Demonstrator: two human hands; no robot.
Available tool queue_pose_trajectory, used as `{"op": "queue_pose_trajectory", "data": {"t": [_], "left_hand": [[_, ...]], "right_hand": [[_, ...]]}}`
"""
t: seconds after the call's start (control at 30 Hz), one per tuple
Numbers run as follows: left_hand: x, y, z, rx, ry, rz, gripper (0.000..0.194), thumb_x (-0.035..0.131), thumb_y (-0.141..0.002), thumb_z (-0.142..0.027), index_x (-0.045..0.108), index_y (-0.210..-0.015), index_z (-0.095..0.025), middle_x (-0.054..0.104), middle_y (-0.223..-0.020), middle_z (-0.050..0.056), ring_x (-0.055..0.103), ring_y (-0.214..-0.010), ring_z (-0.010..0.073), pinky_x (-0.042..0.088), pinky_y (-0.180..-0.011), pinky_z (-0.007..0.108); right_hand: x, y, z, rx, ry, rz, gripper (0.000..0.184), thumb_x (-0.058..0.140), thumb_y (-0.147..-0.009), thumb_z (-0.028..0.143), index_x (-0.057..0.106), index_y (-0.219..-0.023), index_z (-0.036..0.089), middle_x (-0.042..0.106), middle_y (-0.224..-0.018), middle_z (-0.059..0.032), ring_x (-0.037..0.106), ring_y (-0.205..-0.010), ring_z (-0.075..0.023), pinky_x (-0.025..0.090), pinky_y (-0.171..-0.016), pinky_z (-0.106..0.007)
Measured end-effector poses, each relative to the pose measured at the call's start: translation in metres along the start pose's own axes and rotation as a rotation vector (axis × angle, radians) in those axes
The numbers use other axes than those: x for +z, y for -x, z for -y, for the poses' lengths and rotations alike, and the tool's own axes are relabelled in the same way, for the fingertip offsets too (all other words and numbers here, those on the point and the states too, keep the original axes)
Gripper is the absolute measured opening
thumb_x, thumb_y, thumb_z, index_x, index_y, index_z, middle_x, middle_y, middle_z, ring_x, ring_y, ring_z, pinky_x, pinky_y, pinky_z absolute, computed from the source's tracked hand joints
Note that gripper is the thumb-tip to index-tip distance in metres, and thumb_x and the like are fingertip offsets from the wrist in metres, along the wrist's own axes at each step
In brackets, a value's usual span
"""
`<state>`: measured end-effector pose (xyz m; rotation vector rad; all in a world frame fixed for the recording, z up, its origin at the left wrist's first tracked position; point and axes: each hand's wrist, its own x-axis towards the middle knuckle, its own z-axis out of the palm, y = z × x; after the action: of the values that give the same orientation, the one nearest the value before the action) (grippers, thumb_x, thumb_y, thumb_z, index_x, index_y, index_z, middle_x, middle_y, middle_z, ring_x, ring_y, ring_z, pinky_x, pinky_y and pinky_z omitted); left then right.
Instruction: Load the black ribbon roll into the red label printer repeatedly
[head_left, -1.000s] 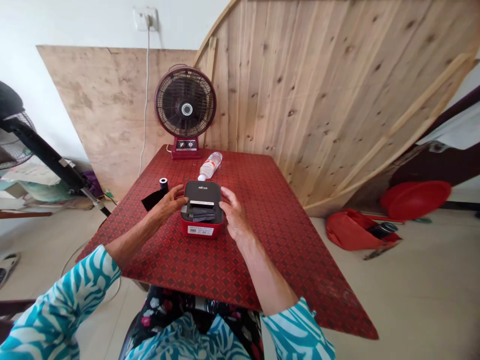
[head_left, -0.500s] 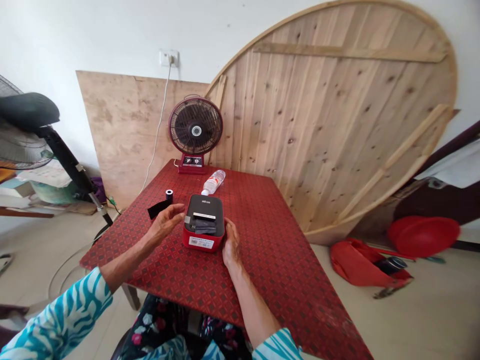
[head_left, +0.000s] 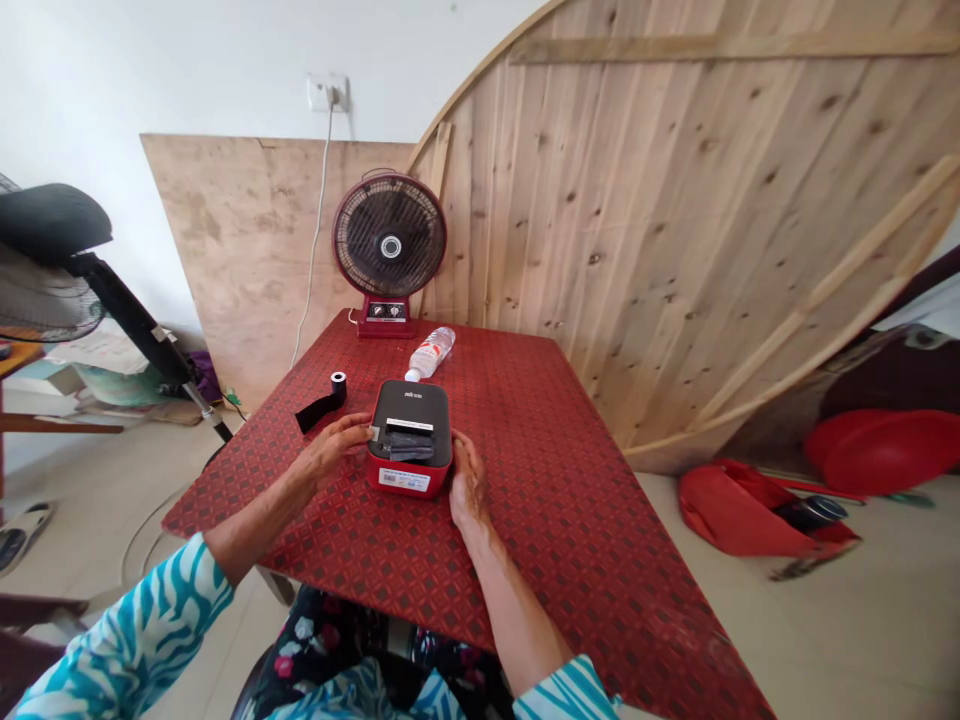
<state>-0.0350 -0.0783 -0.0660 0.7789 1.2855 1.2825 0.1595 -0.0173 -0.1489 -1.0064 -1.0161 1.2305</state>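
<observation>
Left hand (head_left: 335, 447) closer to device (head_left: 414, 405), long axis running away, label (head_left: 405, 480) nearest

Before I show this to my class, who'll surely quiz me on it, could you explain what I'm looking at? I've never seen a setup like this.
There's no robot here: the hands are a person's own, bare. The camera is worn on that person's head, looking forward and down, so their arms reach in from below.

On the red table sits a black-topped red box. The left hand has its fingertips at the box's left edge; the right hand lies along its right side. The box appears to rest on the table, not lifted.

Beyond it lies a bottle on its side. A black roll stands to the left, and a fan at the far end.
</observation>
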Motion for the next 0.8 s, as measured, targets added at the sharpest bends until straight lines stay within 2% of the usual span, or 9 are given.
{"op": "queue_pose_trajectory", "data": {"t": [0.1, 0.2, 0.33, 0.67, 0.8], "left_hand": [[-0.0009, -0.006, -0.0041, -0.138, 0.053, -0.039, 0.042, 0.074, -0.057, -0.02, 0.062, -0.097, -0.018, 0.069, -0.082, 0.001, 0.064, -0.072, 0.0157, 0.046, -0.063, 0.026], [0.0001, -0.0099, -0.0044, -0.189, 0.083, -0.051, 0.041, 0.072, -0.054, -0.016, 0.062, -0.095, -0.019, 0.067, -0.08, 0.001, 0.064, -0.075, 0.0167, 0.045, -0.063, 0.026], [0.0036, -0.0102, -0.0008, -0.161, 0.081, -0.06, 0.047, 0.071, -0.054, -0.018, 0.062, -0.1, -0.018, 0.067, -0.086, 0.003, 0.064, -0.08, 0.0188, 0.045, -0.061, 0.026], [0.0082, -0.0062, -0.0006, -0.138, 0.076, -0.115, 0.047, 0.066, -0.051, -0.016, 0.061, -0.098, -0.016, 0.066, -0.078, 0.001, 0.062, -0.072, 0.0161, 0.043, -0.054, 0.022], [0.0077, -0.0093, -0.001, -0.124, 0.029, -0.085, 0.047, 0.065, -0.049, -0.017, 0.061, -0.096, -0.016, 0.066, -0.081, 0.001, 0.062, -0.073, 0.0169, 0.043, -0.053, 0.022]], "right_hand": [[-0.0002, 0.0006, 0.0012, 0.006, 0.013, -0.009, 0.043, 0.055, -0.077, 0.054, 0.067, -0.102, 0.02, 0.072, -0.102, -0.0056, 0.063, -0.096, -0.0211, 0.046, -0.084, -0.034], [-0.0003, 0.0018, 0.0032, 0.011, 0.019, -0.022, 0.042, 0.056, -0.076, 0.053, 0.067, -0.101, 0.02, 0.071, -0.1, -0.0054, 0.062, -0.094, -0.0209, 0.046, -0.083, -0.034], [-0.0009, 0.0026, 0.0023, 0.011, 0.026, -0.03, 0.04, 0.057, -0.076, 0.05, 0.066, -0.102, 0.02, 0.071, -0.099, -0.0048, 0.062, -0.092, -0.0203, 0.046, -0.082, -0.033], [-0.0006, 0.0007, -0.0042, -0.026, 0.058, -0.029, 0.042, 0.054, -0.077, 0.05, 0.068, -0.102, 0.02, 0.071, -0.101, -0.0052, 0.061, -0.094, -0.0201, 0.044, -0.083, -0.031], [-0.0008, -0.0012, -0.0054, -0.04, 0.082, -0.02, 0.042, 0.053, -0.077, 0.05, 0.068, -0.101, 0.02, 0.072, -0.101, -0.0055, 0.061, -0.095, -0.0213, 0.044, -0.084, -0.033]]}}
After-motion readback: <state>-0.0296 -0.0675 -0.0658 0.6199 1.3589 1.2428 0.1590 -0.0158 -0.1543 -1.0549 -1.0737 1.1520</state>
